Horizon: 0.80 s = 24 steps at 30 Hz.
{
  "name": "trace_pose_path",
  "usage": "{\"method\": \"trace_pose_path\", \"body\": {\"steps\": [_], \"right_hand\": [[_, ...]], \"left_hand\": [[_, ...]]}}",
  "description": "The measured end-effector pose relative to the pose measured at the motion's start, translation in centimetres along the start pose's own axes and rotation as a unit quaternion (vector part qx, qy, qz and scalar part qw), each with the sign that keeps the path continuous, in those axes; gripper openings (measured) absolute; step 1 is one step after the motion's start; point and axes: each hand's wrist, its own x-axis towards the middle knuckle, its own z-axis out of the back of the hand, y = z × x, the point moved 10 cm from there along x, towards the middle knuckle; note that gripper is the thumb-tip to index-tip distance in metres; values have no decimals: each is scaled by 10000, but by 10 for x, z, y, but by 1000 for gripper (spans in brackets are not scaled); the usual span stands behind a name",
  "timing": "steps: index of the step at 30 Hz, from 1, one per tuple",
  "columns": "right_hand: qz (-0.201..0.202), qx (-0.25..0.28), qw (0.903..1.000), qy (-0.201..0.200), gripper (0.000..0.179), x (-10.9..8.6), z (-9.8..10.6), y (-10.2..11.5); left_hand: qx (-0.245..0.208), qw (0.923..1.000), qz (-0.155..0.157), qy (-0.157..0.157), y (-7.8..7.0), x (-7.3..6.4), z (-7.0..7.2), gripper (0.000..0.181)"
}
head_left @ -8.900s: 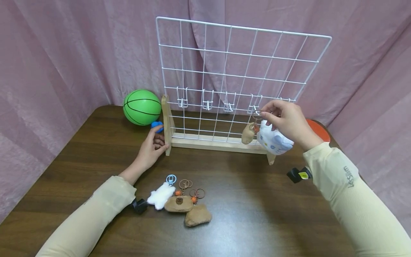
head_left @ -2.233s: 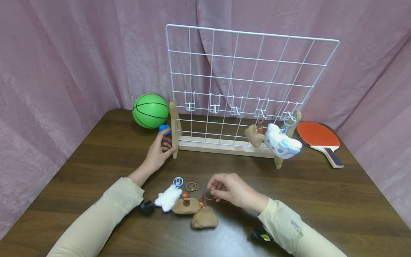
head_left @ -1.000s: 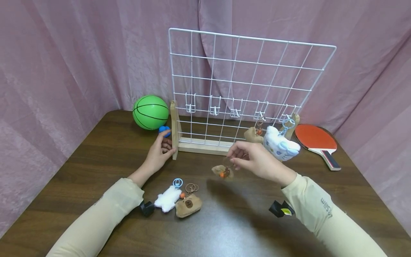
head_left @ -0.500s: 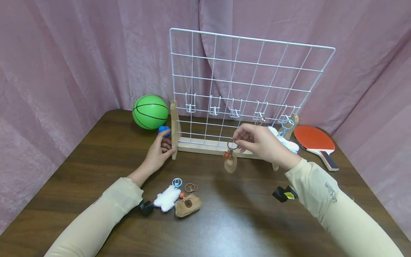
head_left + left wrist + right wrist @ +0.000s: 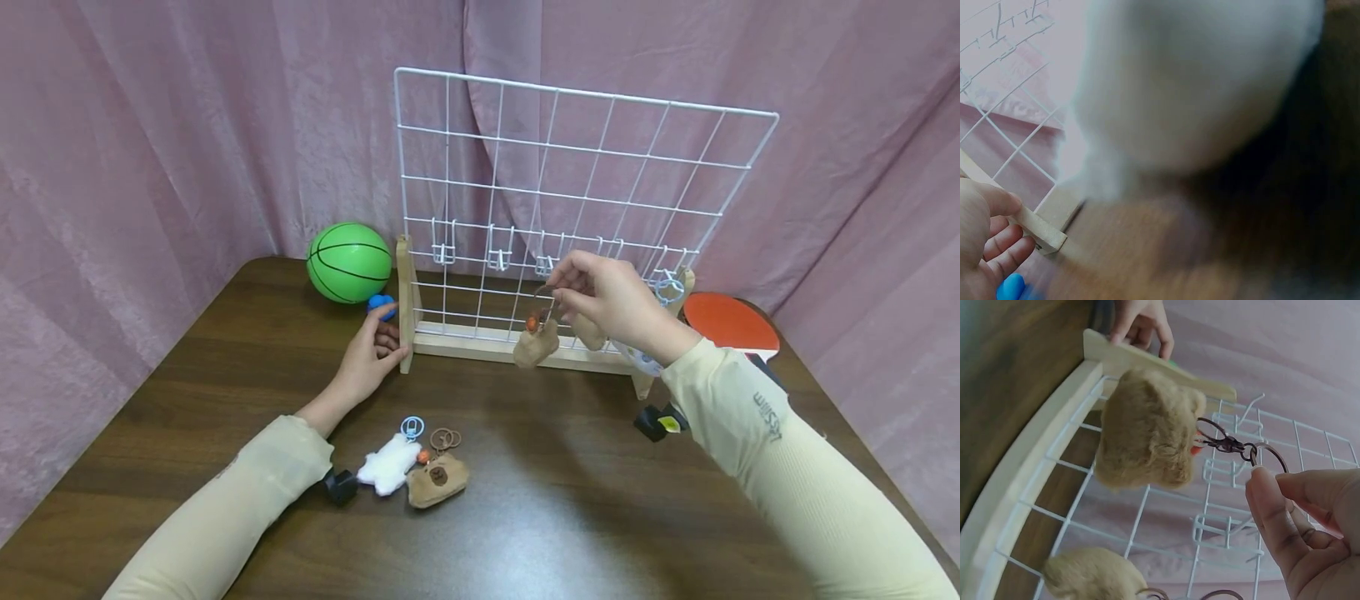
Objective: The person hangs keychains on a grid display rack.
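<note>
Right hand (image 5: pixel 613 302) pinches the bronze-coloured metal ring (image 5: pixel 1270 452) of a tan plush keychain (image 5: pixel 536 345), which hangs just below the fingertips. Beyond these fingers, the white wire grid rack (image 5: pixel 498 137) bears a light-blue ring (image 5: pixel 682 287) at its end hook. Left hand (image 5: pixel 367 350), fingers loosely bent, touches the rack's pale wooden upright (image 5: pixel 406 292). The held keychain has risen since the preceding frame.

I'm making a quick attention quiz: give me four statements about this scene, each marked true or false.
1. The right hand holds a brown plush keychain above the table. True.
2. Neither hand touches the stand. False: the left hand touches the wooden stand.
3. A white plush keychain lies beside another brown keychain on the table. True.
4. The ball is orange. False: the green ball shows no orange.
</note>
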Motion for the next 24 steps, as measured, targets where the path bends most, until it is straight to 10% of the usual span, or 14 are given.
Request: {"method": "trace_pose_path", "body": {"steps": [12, 24], "right_hand": [[-263, -220, 9993, -129, 11, 16, 8, -9], [-477, -219, 9986, 57, 12, 23, 3, -19]], "left_hand": [[-37, 10000, -37, -21, -1, -1, 1, 70], [-7, 10000, 32, 39, -40, -12, 6, 65]]}}
